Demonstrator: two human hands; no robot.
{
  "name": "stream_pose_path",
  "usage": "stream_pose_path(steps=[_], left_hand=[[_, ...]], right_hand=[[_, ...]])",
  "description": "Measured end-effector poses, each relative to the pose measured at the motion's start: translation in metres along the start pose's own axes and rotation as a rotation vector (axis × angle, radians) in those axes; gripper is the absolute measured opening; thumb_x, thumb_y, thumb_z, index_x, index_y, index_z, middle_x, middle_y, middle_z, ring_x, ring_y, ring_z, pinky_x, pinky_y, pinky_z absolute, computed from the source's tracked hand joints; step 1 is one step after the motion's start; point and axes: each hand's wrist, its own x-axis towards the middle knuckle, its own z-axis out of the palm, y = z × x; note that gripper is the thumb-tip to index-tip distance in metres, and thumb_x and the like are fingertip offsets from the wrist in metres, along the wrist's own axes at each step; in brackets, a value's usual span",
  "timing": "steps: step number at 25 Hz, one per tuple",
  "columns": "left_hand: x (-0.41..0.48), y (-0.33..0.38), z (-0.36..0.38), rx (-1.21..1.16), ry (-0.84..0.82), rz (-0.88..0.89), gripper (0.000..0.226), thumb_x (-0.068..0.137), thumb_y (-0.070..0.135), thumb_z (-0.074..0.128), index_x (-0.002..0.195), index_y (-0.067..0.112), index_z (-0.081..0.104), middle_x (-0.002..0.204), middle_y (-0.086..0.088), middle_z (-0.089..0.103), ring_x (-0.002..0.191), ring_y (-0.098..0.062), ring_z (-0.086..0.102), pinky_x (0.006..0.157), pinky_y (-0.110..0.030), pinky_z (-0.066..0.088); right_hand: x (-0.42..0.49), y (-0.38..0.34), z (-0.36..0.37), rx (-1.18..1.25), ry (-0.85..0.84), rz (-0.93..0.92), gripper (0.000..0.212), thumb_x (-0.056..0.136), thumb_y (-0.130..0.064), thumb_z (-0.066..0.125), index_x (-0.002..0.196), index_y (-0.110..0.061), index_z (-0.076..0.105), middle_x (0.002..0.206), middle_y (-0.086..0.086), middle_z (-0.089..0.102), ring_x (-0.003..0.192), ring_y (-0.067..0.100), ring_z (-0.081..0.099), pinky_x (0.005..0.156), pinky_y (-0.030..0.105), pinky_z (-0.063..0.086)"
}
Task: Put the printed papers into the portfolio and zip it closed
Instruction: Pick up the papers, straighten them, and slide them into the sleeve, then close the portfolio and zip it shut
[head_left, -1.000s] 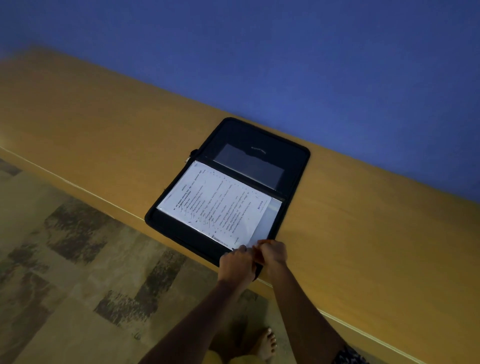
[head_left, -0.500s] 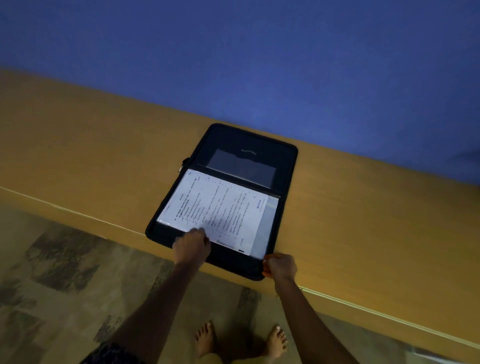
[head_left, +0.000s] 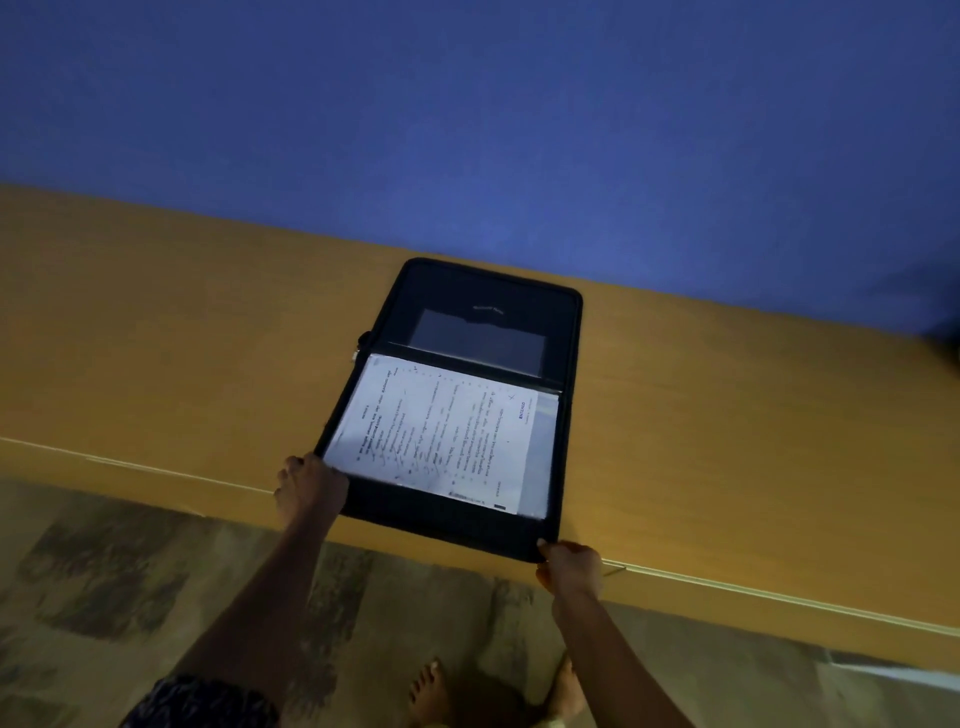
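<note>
Left hand (head_left: 310, 488): fingers curled around the near left corner of the portfolio (head_left: 567, 467), thumb side lying against the corner of the paper; grip closed on the case edge. Right hand (head_left: 570, 567): fingers closed around the near right corner of the same case, knuckles toward the floor side; whether the thumb lies on top or underneath cannot be told from here.

Portfolio: black, zip-around type, lying open and flat on the wooden table (head_left: 727, 441), its near edge hanging slightly over the table's front edge. Far half shows a dark inner pocket with a lighter rectangular panel. Near half carries the printed papers (head_left: 441, 436), white sheets with lines of text, laid flat inside and turned at a slight angle to the case; a clear or pale sleeve edge shows along their right side. A small tab, possibly the zip pull, sticks out at the left of the fold; too small to confirm. Zip is not closed.

Surroundings: blue wall (head_left: 467, 130) directly behind the table. Patterned carpet (head_left: 130, 571) below. Both forearms extend up from the bottom of view; bare feet (head_left: 428, 686) stand on the carpet between them
</note>
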Motion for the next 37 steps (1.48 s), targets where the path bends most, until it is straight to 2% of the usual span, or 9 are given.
stream_pose_path(steps=[5,10,14,18,22,24,29,32,37], left_hand=[[0.005,0.005,-0.007,-0.092,-0.031,-0.092,0.042,0.095,0.016,0.044,0.13,-0.006,0.046,0.133,-0.03,0.044,0.122,-0.044,0.041,0.101,-0.048,0.037],[0.001,0.009,0.001,-0.238,-0.101,-0.133,0.041,0.093,0.029,0.052,0.118,-0.003,0.059,0.116,-0.025,0.061,0.106,-0.041,0.058,0.088,-0.043,0.049],[-0.021,0.016,0.02,-0.531,-0.352,-0.171,0.041,0.091,0.027,0.064,0.114,-0.006,0.062,0.111,-0.025,0.065,0.098,-0.04,0.064,0.088,-0.05,0.054],[-0.066,0.038,0.046,-0.632,-0.573,-0.201,0.02,0.088,0.022,0.069,0.095,0.004,0.065,0.107,-0.021,0.069,0.086,-0.033,0.066,0.084,-0.045,0.057],[-0.119,0.087,0.075,-0.716,-0.756,-0.183,0.026,0.09,0.019,0.066,0.109,0.001,0.065,0.087,-0.009,0.072,0.073,-0.021,0.068,0.066,-0.032,0.057],[-0.143,0.111,0.086,-0.783,-0.824,-0.158,0.025,0.091,0.023,0.065,0.109,0.007,0.064,0.091,-0.009,0.073,0.081,-0.021,0.069,0.072,-0.033,0.056],[-0.156,0.146,0.094,-0.798,-0.926,-0.176,0.025,0.095,0.03,0.059,0.103,0.007,0.064,0.102,-0.011,0.073,0.097,-0.027,0.069,0.087,-0.041,0.054],[-0.127,0.137,0.083,-0.807,-0.866,-0.281,0.027,0.095,0.025,0.057,0.1,0.0,0.066,0.103,-0.015,0.072,0.091,-0.028,0.068,0.079,-0.039,0.053],[-0.07,0.092,0.061,-0.521,-0.282,-0.197,0.018,0.087,0.017,0.059,0.073,0.008,0.065,0.084,-0.016,0.072,0.077,-0.03,0.068,0.081,-0.048,0.058]], right_hand=[[0.001,-0.007,-0.002,0.201,0.084,0.036,0.003,0.085,-0.005,0.068,0.082,-0.006,0.069,0.086,0.013,0.068,0.09,0.034,0.065,0.081,0.043,0.057],[0.014,-0.04,-0.03,0.446,0.187,0.042,0.015,0.083,0.002,0.066,0.096,-0.001,0.073,0.095,0.015,0.069,0.089,0.032,0.064,0.084,0.04,0.056],[0.031,-0.065,-0.056,0.59,0.249,0.051,0.021,0.08,0.001,0.07,0.101,0.004,0.071,0.092,0.015,0.066,0.082,0.029,0.061,0.076,0.032,0.052],[0.038,-0.058,-0.06,0.597,0.196,0.128,0.019,0.079,-0.002,0.072,0.096,0.005,0.069,0.097,0.018,0.067,0.087,0.031,0.061,0.083,0.04,0.054],[0.027,-0.036,-0.047,0.645,0.042,0.146,0.002,0.083,0.003,0.068,0.086,0.004,0.068,0.093,0.018,0.066,0.084,0.034,0.062,0.077,0.041,0.056],[0.024,-0.024,-0.043,0.573,0.054,0.148,0.006,0.084,-0.001,0.069,0.079,0.0,0.067,0.09,0.016,0.066,0.084,0.033,0.062,0.078,0.04,0.056],[0.032,-0.019,-0.065,0.486,0.146,0.125,0.017,0.085,-0.004,0.069,0.1,0.004,0.071,0.094,0.018,0.068,0.092,0.035,0.063,0.089,0.049,0.055],[0.047,-0.03,-0.085,0.45,0.184,0.088,0.019,0.084,-0.008,0.072,0.1,0.003,0.072,0.101,0.019,0.07,0.095,0.033,0.062,0.085,0.038,0.054],[0.075,-0.054,-0.116,0.372,0.276,0.036,0.021,0.085,-0.01,0.071,0.103,0.001,0.073,0.089,0.014,0.068,0.081,0.028,0.057,0.07,0.028,0.045]])
